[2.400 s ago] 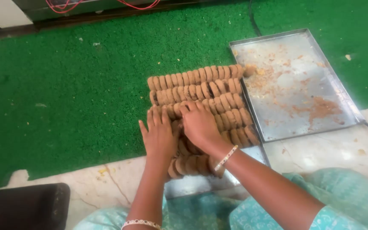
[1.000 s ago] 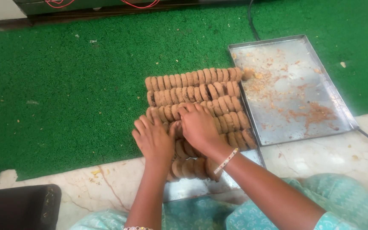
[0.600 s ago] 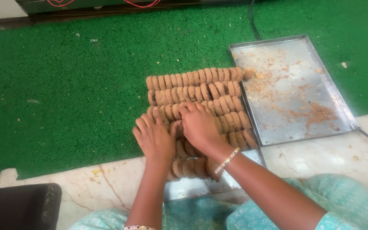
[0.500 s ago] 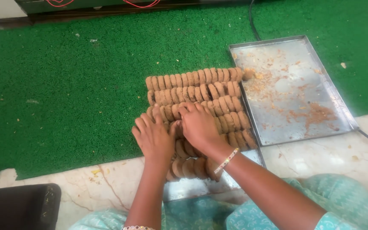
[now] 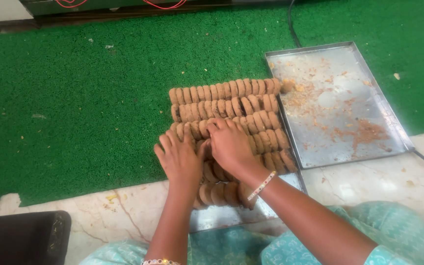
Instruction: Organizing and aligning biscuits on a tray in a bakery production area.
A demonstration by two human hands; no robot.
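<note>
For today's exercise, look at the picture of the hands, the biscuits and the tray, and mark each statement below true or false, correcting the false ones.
1. Both hands rest on the rows of biscuits. True: left hand and right hand press flat on them.
2. The steel tray on the right is full of biscuits. False: it holds only crumbs.
3. The mat is green. True.
4. The biscuits lie scattered singly. False: they stand on edge in tight rows.

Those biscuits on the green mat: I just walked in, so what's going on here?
A person presses both hands onto rows of round brown biscuits lined up on edge. The left hand and right hand rest flat on the nearer rows. Beside them on the green mat lies a metal tray holding only crumbs.
</note>
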